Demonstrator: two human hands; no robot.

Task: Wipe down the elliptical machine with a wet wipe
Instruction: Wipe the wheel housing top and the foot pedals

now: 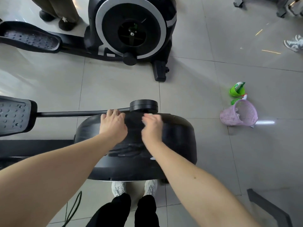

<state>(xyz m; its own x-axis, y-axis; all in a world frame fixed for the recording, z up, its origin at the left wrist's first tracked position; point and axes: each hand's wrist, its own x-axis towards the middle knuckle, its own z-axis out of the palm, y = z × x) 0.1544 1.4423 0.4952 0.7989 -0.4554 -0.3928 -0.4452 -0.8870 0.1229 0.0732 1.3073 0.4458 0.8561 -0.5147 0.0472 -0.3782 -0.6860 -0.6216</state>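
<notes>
The black flywheel housing (pixel 177 145) of the elliptical machine stands right in front of me, its top shiny with wet streaks. My left hand (pixel 113 124) rests on the housing's far upper edge, fingers hooked over toward the crank arm (pixel 73 114). My right hand (pixel 151 126) is blurred on the housing top beside the round crank cap (pixel 144 104); a small white bit of wet wipe (pixel 150 114) shows at its fingertips, the remainder hidden under the hand. The left pedal (pixel 13 117) sits at the left edge.
A second elliptical machine (pixel 131 28) stands across the tiled floor, with someone's legs (pixel 57 12) behind its pedal. To the right lie a tipped purple basket (pixel 239 114), a green wipe pack (pixel 237 91) and a shoe (pixel 295 44). My feet are under the housing.
</notes>
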